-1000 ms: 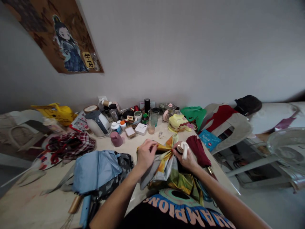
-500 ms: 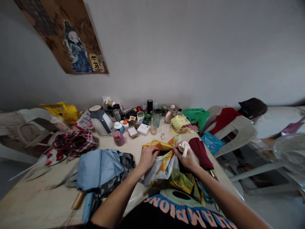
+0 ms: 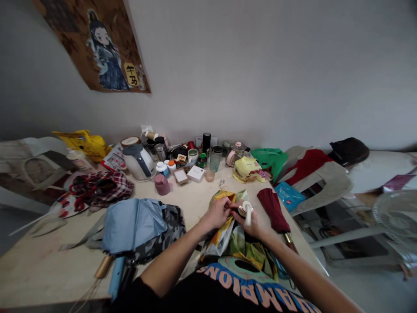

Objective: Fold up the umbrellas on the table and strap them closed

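Note:
A patterned yellow, green and white folding umbrella [image 3: 239, 243] is bunched up in front of my chest. Its white handle end [image 3: 246, 208] points up toward me. My right hand [image 3: 256, 226] is wrapped round the umbrella just below that end. The fingers of my left hand [image 3: 218, 214] pinch the yellow edge of the fabric, touching or nearly touching my right fingertips. What lies between the fingertips is too small to make out. A maroon folded umbrella [image 3: 273, 209] lies on the table just right of my right hand.
To the left, a light blue umbrella [image 3: 133, 226] lies over a grey camouflage one [image 3: 172, 226]. A kettle [image 3: 140, 163], a pink cup [image 3: 162, 184], a white box [image 3: 196, 174] and a yellow packet [image 3: 246, 169] stand toward the wall. A chair [image 3: 329, 187] is at the right.
My left hand has moved right along the fabric edge, up to my right hand. The spread fabric between the hands is now gathered together. My right hand has shifted slightly.

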`<state>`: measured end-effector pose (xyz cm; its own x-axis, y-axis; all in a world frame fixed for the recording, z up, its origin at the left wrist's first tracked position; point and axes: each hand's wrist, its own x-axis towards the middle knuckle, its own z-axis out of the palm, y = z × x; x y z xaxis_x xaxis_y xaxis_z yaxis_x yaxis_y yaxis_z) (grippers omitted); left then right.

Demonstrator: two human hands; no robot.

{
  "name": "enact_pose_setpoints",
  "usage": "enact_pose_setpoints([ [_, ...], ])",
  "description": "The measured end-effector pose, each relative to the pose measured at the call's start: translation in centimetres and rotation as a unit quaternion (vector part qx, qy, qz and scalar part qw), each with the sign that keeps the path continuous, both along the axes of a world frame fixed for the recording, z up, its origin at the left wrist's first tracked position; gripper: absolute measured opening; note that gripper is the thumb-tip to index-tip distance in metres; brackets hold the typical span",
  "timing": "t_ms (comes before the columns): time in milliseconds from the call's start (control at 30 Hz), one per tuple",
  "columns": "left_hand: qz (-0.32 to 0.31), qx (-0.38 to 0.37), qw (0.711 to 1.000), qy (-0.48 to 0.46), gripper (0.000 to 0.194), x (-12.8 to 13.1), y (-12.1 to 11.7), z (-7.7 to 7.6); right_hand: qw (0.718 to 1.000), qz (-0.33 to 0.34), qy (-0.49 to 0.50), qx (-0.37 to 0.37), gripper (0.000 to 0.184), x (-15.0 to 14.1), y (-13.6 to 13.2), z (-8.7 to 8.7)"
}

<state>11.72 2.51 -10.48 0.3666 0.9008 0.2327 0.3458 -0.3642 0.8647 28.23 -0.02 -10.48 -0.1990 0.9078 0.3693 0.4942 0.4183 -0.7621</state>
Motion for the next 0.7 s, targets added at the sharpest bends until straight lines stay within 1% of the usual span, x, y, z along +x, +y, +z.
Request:
enact_pose_setpoints([
  [100, -0.018, -0.055, 0.998, -0.017, 0.02, -0.3, 0.2, -0.8, 1.0, -0.016, 0.001, -0.019, 0.013, -0.2, 0.1, -1.0],
  [200, -0.012, -0.103, 0.994, -0.026, 0.025, -0.9, 0.1, -0.5, 0.999, -0.037, -0.008, -0.026, 0.012, -0.1, 0.6, -1.1],
  [233, -0.017, -0.102, 0.994, -0.018, 0.024, -1.1, 0.1, -0.1, 0.999, -0.041, -0.013, -0.027, 0.011, 0.0, 0.8, -0.9],
  [300, -0.033, -0.074, 0.997, 0.006, 0.027, -1.2, 0.1, 0.6, 0.999, -0.027, -0.024, -0.037, 0.01, 0.1, 1.3, -0.4],
  [367, -0.051, -0.025, 0.998, 0.028, 0.041, -1.0, 0.3, 0.9, 0.998, 0.002, -0.032, -0.058, 0.012, 0.0, 1.8, 0.0],
  [400, -0.061, -0.008, 0.998, 0.031, 0.049, -0.9, 0.5, 0.8, 0.997, 0.012, -0.033, -0.073, 0.015, -0.1, 2.0, 0.3],
  [433, -0.071, -0.002, 0.997, 0.028, 0.056, -0.6, 0.7, 0.6, 0.995, 0.017, -0.029, -0.089, 0.019, -0.1, 2.2, 0.5],
  [500, -0.096, -0.015, 0.995, 0.015, 0.063, -0.2, 1.3, -0.2, 0.988, 0.041, -0.001, -0.147, 0.027, 0.0, 2.5, 0.9],
  [600, -0.124, -0.028, 0.992, -0.002, 0.069, 0.5, 2.1, -1.6, 0.964, 0.103, 0.056, -0.24, 0.028, 0.6, 3.0, 1.6],
  [667, -0.126, -0.013, 0.992, -0.014, 0.076, 0.9, 2.3, -2.2, 0.948, 0.127, 0.104, -0.274, 0.03, 1.2, 3.3, 1.8],
  [700, -0.128, -0.004, 0.992, -0.02, 0.077, 1.2, 2.4, -2.3, 0.943, 0.125, 0.128, -0.281, 0.032, 1.4, 3.4, 1.9],
])
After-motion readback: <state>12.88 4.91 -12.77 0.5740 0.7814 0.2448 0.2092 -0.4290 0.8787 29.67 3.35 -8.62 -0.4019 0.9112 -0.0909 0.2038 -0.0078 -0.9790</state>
